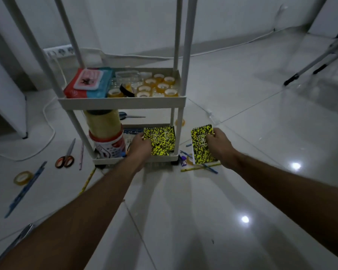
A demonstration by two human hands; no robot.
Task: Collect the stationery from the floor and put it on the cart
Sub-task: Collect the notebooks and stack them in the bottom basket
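Stationery scattered on the floor (213, 201) around the cart (123, 101).

Scissors (65, 156) and tape roll (22, 177) are seen left of it; pens (210, 168) right.

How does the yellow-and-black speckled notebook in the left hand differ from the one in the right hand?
The left hand's yellow-and-black speckled notebook lies inside the white cart's bottom shelf; the right hand's yellow-and-black speckled notebook is outside the cart, over the floor. The left one looks wider and flatter, the right one narrower and more tilted. Both share the same cover pattern, each held by one hand.

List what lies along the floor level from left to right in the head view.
Tape roll → orange scissors → cart → left hand → left notebook → right notebook → right hand.
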